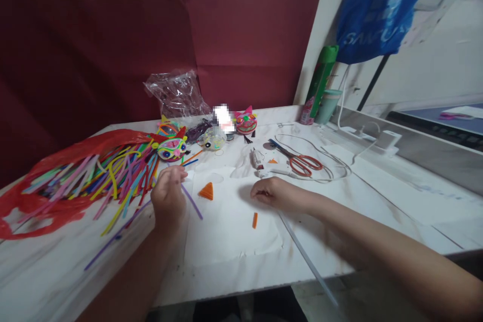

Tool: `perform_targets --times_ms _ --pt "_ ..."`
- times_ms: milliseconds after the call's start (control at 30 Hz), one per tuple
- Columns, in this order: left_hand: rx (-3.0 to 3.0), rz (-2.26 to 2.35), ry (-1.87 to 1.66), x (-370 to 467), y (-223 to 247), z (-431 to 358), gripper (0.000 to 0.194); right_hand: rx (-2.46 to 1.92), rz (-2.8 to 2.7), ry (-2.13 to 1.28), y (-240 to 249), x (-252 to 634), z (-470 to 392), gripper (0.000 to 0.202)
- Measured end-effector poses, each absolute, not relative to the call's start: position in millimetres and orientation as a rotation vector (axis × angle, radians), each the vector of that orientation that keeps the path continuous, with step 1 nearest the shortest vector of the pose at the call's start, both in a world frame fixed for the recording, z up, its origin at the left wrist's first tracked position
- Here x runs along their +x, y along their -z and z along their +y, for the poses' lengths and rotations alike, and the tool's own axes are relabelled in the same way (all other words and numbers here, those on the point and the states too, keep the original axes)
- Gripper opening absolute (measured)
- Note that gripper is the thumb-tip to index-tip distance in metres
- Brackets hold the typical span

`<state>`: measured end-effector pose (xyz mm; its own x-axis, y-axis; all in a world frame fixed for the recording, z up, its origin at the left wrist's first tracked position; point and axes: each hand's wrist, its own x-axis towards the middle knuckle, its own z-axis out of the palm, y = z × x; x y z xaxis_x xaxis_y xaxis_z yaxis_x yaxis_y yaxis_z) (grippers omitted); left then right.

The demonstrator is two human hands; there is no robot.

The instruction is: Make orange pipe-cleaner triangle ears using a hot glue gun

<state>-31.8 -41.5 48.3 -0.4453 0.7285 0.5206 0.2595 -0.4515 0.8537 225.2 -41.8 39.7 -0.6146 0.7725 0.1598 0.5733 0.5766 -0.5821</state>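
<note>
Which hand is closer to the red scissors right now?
Right. The right hand rests on the white sheet just in front and to the left of the red scissors; the left hand, holding a purple pipe cleaner, is farther left, by the pile.

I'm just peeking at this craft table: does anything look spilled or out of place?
Yes. The pipe cleaners have spilled out of the red plastic bag in a loose fan, some reaching the table edge. A short orange piece lies stray on the white sheet.
</note>
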Motion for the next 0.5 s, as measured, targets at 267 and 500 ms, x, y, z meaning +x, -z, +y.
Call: perform_targets --times_ms 267,500 --pt "1.456 1.323 -2.04 -21.6 -64.3 -56.0 0.022 -0.821 -2.621 -0.603 -40.9 225.6 -57.2 0.018" --pt "1.178 1.068 -1.839 -33.0 -78.0 -40.0 0.03 -0.783 -2.64 -0.315 -23.0 220.2 -56.7 0.015"
